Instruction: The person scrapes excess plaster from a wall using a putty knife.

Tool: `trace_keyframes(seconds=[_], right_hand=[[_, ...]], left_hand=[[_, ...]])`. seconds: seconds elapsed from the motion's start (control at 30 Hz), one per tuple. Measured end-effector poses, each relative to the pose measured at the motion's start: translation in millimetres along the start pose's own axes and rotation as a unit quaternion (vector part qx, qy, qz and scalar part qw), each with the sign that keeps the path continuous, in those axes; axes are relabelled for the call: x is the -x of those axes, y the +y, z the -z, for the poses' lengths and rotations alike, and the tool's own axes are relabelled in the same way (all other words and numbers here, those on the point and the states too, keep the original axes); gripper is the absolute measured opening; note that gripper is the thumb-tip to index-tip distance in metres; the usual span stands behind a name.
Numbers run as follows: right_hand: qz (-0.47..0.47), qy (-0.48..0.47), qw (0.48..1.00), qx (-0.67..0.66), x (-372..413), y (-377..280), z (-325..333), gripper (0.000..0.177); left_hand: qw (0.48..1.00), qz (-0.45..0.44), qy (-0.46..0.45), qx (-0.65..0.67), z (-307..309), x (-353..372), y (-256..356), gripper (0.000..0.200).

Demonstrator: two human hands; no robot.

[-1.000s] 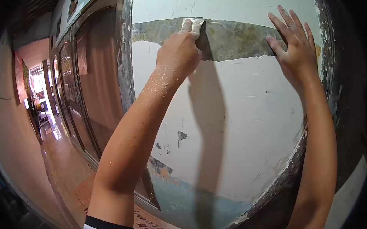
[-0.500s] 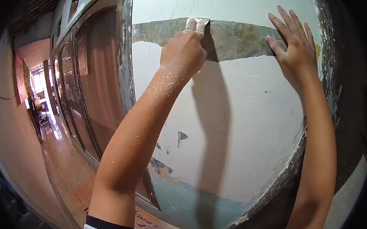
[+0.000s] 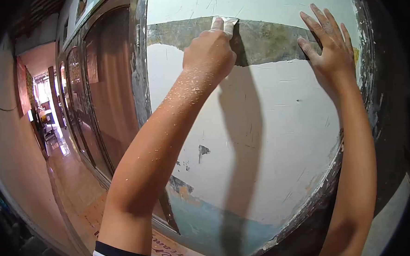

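Note:
My left hand (image 3: 209,53) is wrapped round a whitish flat scraper (image 3: 226,23), whose edge meets the upper border of a bare grey-brown band (image 3: 267,39) across the wall panel. Pale flakes speckle my wrist and forearm. Flat against the panel at the upper right, my right hand (image 3: 328,45) has its fingers spread over the band's right end and the pale green paint (image 3: 282,3). Below the band lies a large white layer (image 3: 288,123) with scratches and small dark chips. My left arm casts a long shadow down it.
A dark, paint-flecked frame (image 3: 311,206) edges the panel at right and below. Dark-framed glass doors (image 3: 112,86) with a curtain behind stand at left. Beyond them runs a passage with a shiny floor (image 3: 73,174). Printed sheets (image 3: 167,253) cover the floor below.
My left hand and the scraper have shifted slightly to the right and up along the band's upper border. My right hand stays at nearly the same spot.

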State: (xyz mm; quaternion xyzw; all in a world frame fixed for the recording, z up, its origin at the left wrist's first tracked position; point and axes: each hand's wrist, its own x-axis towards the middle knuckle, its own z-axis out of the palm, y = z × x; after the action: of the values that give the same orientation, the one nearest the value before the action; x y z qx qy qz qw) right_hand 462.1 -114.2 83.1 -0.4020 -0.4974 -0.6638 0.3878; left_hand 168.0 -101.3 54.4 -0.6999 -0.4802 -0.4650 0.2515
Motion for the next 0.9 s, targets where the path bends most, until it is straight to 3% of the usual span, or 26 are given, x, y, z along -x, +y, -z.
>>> trace_keyframes(seconds=[0.2,0.47,0.53,0.67,0.7,0.73,0.8,0.83,0.9], right_hand=[[0.002,0.001,1.0,-0.001,1,0,2,0.056],[0.005,-0.005,1.0,-0.003,0,4,1,0.055],[0.003,-0.015,1.0,-0.011,3,-1,2,0.055],[0.01,-0.009,1.0,-0.01,1,3,5,0.055],[0.008,-0.006,1.0,-0.014,1,3,3,0.055],[0.005,-0.005,1.0,-0.021,1,1,2,0.055],[0.013,-0.001,1.0,-0.021,2,1,1,0.056],[0.008,-0.003,1.0,-0.023,1,0,2,0.055],[0.008,-0.002,1.0,-0.014,1,3,0,0.056]], left_hand=[[1.0,0.002,-0.012,0.015,-3,4,9,0.065],[1.0,0.004,0.009,0.015,-6,-3,14,0.054],[1.0,-0.003,0.004,0.019,-11,-3,11,0.024],[1.0,-0.001,-0.005,0.009,0,2,18,0.024],[0.995,0.056,-0.076,0.01,14,2,31,0.052],[0.995,0.058,-0.076,0.009,5,2,29,0.052],[0.999,-0.009,0.043,-0.012,-8,8,26,0.054],[0.999,0.015,-0.042,-0.002,-4,8,26,0.054],[0.999,0.016,-0.028,0.01,0,4,30,0.054]])
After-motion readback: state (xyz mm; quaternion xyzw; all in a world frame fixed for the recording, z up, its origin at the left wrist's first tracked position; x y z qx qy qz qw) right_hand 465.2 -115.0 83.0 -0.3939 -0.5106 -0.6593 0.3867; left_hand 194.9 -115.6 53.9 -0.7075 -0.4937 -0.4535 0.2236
